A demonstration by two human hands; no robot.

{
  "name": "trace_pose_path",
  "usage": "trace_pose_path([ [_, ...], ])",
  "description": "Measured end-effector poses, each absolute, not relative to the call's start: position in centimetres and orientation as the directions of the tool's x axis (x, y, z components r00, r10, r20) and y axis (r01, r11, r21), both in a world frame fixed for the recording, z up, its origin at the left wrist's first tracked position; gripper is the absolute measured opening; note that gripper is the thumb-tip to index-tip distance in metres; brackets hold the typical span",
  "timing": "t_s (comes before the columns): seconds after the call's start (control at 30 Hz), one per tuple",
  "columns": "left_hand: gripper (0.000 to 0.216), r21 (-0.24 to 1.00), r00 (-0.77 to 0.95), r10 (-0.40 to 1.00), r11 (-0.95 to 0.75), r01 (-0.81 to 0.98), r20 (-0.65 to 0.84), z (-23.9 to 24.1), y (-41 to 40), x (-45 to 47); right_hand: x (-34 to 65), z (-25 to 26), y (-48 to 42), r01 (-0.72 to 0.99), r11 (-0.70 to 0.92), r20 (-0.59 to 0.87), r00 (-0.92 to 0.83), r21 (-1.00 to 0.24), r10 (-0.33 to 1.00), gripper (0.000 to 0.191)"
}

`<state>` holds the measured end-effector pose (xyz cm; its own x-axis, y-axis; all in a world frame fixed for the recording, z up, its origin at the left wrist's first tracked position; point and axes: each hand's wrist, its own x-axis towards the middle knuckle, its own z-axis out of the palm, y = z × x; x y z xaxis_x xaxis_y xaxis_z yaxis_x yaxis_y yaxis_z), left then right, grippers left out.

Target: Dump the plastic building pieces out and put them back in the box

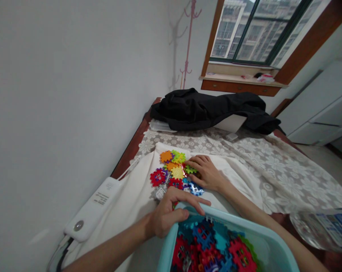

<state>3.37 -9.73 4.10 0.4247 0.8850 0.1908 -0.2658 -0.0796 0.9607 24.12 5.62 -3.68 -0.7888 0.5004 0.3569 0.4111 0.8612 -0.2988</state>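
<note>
My left hand (171,213) grips the near-left rim of a light blue plastic basin (269,236) that holds several coloured interlocking plastic tiles (213,245). My right hand (205,172) reaches past the basin and rests on a pile of loose tiles (172,172) in orange, green, yellow, red and blue, lying on a cream cloth (131,204). Its fingers curl over a green tile (190,169) at the pile's right edge.
A white device with a cable (93,209) lies at the cloth's left edge near the wall. A lace cover (273,162) spreads over the bed. Black clothing (210,109) is heaped at the far end under a window. A clear plastic bag (324,226) sits at right.
</note>
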Motion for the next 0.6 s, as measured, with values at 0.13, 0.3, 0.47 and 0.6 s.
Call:
trace_pose_path([
  [0.13,0.03,0.963,0.424,0.885,-0.086,-0.257,0.192,3.57,-9.72,3.42,24.08,-3.65,5.65,0.403,0.846,0.392,-0.758,-0.348,0.522,0.058],
  [0.3,0.03,0.965,0.433,0.883,-0.078,-0.251,0.184,3.22,-9.75,3.34,24.18,-3.85,5.53,0.418,0.816,0.421,-0.707,-0.4,0.569,0.052],
  [0.47,0.029,0.963,0.427,0.885,-0.075,-0.26,0.184,3.66,-9.74,3.38,24.14,-3.96,5.6,0.398,0.826,0.421,-0.721,-0.399,0.55,0.027],
  [0.6,0.029,0.963,0.424,0.887,-0.071,-0.261,0.18,3.77,-9.75,3.38,24.17,-4.06,5.69,0.4,0.828,0.418,-0.725,-0.392,0.548,0.035],
])
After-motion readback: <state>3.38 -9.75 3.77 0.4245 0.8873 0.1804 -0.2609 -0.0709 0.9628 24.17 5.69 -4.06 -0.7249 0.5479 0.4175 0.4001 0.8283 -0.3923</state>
